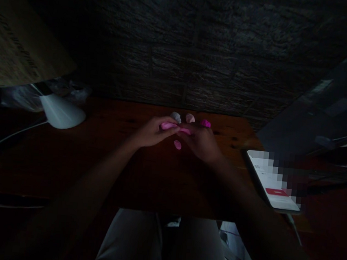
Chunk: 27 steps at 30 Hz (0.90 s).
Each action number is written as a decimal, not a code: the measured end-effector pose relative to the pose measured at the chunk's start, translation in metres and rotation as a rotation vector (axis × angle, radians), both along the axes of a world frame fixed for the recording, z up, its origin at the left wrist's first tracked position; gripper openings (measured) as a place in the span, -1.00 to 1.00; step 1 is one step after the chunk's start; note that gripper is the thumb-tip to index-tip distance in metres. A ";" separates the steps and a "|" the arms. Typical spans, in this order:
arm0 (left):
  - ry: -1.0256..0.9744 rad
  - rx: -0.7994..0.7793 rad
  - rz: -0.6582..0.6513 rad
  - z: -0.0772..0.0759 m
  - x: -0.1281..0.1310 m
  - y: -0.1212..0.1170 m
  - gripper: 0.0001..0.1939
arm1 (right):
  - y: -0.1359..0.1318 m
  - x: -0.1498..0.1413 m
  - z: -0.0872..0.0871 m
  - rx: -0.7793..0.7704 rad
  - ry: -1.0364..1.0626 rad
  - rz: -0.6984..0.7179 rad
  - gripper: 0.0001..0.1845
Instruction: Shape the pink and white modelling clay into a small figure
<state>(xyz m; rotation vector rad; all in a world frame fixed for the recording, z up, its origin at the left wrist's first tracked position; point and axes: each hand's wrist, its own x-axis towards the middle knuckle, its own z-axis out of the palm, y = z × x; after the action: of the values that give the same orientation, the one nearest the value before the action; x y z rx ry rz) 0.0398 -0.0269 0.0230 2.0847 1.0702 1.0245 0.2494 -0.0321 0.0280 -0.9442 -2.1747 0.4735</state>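
Observation:
A pink piece of modelling clay (pixel 168 126) is stretched between my two hands, just above the table. My left hand (pixel 155 130) pinches its left part, with the thumb along the near side. My right hand (pixel 201 141) is closed on the right end, where its fingers partly hide the clay. Below them on the table lies a small flat pink clay piece (pixel 177 144). Behind the hands sit a whitish lump (pixel 176 117), a pale pink lump (pixel 189 118) and a bright magenta lump (pixel 205 123), the first and last partly covered by my hands.
On the left a white lamp (pixel 61 113) with a cable stands near crumpled clear plastic (pixel 23 97). A lit phone (pixel 271 180) lies at the right edge of the wooden table (pixel 75 157), cable attached. A dark brick-patterned wall (pixel 175 44) rises behind. The scene is dim.

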 end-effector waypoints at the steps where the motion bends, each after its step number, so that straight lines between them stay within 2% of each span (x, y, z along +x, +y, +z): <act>1: -0.014 -0.011 -0.011 -0.002 0.000 0.000 -0.67 | 0.000 0.000 0.001 0.009 -0.013 0.012 -0.78; 5: -0.096 -0.011 -0.018 -0.006 0.001 0.001 -0.51 | -0.001 0.003 0.003 0.025 -0.071 0.088 -0.78; 11: -0.062 -0.076 -0.028 -0.006 0.005 0.005 -0.68 | 0.001 0.003 0.002 0.016 -0.140 0.022 -0.75; 13: -0.066 -0.085 0.059 -0.009 0.002 0.011 -0.65 | 0.001 0.002 0.002 0.027 -0.131 -0.007 -0.75; 17: -0.165 0.030 0.499 -0.018 -0.019 0.027 -0.66 | -0.002 0.001 0.003 0.030 -0.020 -0.006 -0.78; 20: -0.125 0.078 0.717 -0.023 -0.040 0.034 -0.78 | -0.003 0.001 0.002 0.003 0.015 0.016 -0.82; 23: 0.097 0.085 0.773 -0.027 -0.051 0.035 -0.82 | -0.003 -0.001 -0.004 -0.033 -0.045 0.049 -0.82; 27: 0.269 0.085 0.651 -0.033 -0.048 0.034 -0.78 | -0.004 -0.007 -0.014 -0.067 -0.174 0.043 -0.86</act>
<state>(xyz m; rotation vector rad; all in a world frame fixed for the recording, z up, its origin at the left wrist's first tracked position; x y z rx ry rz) -0.0078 0.0067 -0.0100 2.0154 1.9537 1.1040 0.2429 -0.0361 0.0142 -1.0094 -2.3521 0.5033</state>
